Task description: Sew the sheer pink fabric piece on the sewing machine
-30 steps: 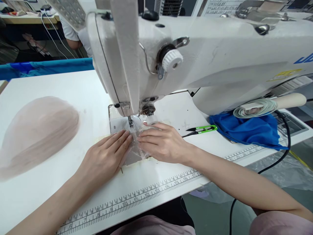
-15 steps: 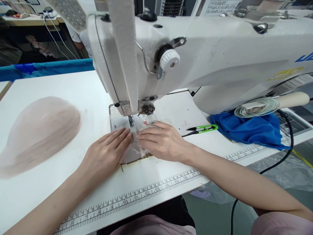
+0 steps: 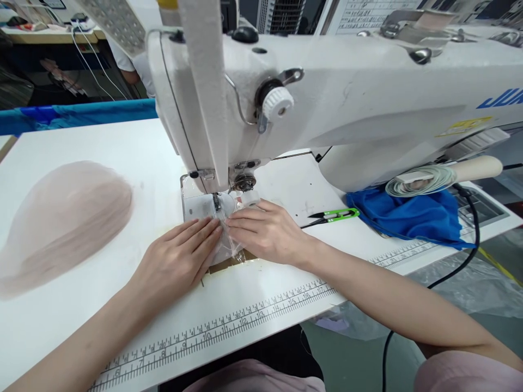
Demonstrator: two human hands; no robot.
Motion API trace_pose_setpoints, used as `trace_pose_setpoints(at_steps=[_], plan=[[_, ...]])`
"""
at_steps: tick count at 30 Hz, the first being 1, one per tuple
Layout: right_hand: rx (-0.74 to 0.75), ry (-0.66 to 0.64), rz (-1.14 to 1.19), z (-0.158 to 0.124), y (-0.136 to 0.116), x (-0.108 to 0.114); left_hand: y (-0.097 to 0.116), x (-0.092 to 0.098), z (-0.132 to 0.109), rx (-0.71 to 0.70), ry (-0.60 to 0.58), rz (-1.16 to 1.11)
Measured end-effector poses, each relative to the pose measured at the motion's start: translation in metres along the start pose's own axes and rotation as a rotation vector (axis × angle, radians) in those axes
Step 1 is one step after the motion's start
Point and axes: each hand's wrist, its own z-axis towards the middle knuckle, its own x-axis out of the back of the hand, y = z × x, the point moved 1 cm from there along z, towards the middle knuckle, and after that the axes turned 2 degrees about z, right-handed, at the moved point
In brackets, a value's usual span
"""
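Note:
Under the presser foot (image 3: 216, 201) of a white sewing machine (image 3: 327, 92) lies a small piece of sheer, whitish fabric (image 3: 229, 247). My left hand (image 3: 182, 250) rests flat on its left side, fingers stretched toward the foot. From the right, my right hand (image 3: 267, 231) lies over the fabric's other edge, with its fingers extended and slightly apart and its thumb hidden. Both sets of fingertips are just in front of the needle area and nearly meet. The fabric beneath the hands is partly hidden.
Sheer pinkish fabric (image 3: 77, 218) lies on the white table at left. Green thread snips (image 3: 337, 215), blue cloth (image 3: 412, 218) and a coil of pale cord (image 3: 420, 179) are at right. A printed ruler (image 3: 212, 332) runs along the front edge. Another person's arm (image 3: 129, 75) shows behind.
The fabric and my fingertips have shifted slightly away from me, showing more of the brown strip at the plate's front edge. The view has turned slightly right.

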Motion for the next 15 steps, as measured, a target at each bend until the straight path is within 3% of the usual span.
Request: trace_pose_setpoints(at_steps=[15], plan=[[-0.007,0.006,-0.043,0.001,-0.001,-0.005,-0.01,-0.006,0.0,0.022,-0.006,0.025]])
